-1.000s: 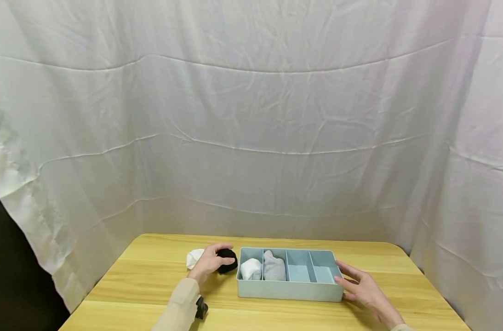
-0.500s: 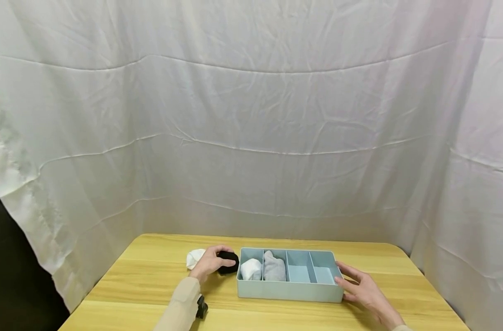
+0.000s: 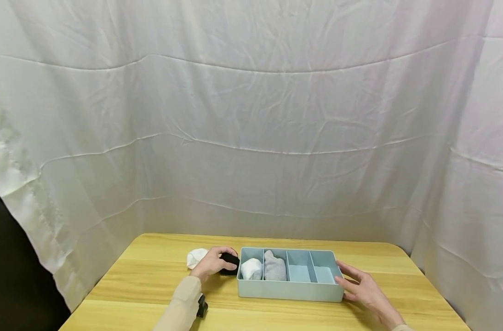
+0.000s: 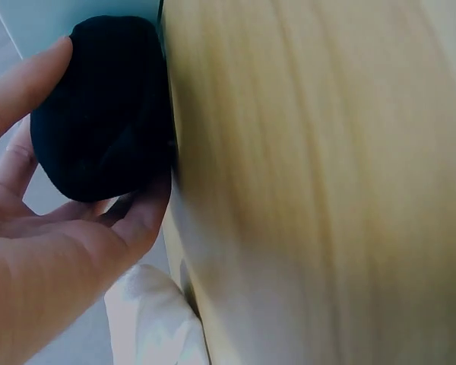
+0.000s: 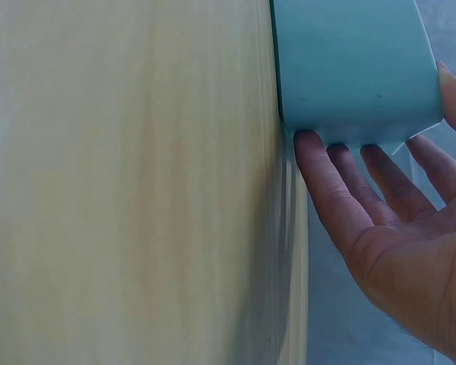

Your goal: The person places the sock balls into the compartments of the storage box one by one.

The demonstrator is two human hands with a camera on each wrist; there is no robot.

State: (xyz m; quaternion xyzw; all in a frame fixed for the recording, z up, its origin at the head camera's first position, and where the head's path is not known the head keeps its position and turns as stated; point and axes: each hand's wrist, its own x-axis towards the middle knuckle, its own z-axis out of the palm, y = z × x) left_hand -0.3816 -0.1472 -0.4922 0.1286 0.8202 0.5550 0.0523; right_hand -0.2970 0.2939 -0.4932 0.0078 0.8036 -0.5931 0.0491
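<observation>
In the head view my left hand point(image 3: 212, 264) holds a pair of rolled-up black socks point(image 3: 229, 264) by the left end of a light blue divided box point(image 3: 290, 290). The left wrist view has the thumb on one side of the black bundle point(image 4: 102, 106) and fingers beneath and behind it, low over the table. At the box's other end, my right hand point(image 3: 362, 287) rests its fingertips on the end wall, thumb at the rim; the right wrist view shows these fingers point(image 5: 330, 186) nearly straight. A white sock bundle point(image 3: 251, 269) and a grey one point(image 3: 274, 266) fill the two left compartments.
Another white bundle point(image 3: 195, 258) lies on the wooden table point(image 3: 152, 276), just behind my left hand. The two right compartments point(image 3: 300, 273) show bare bottoms. Pale curtains point(image 3: 251, 184) hang around the back and sides of the table.
My left hand has closed more around the black socks and moved slightly right with them, up to the box's left end. The right hand and the box stay in place.
</observation>
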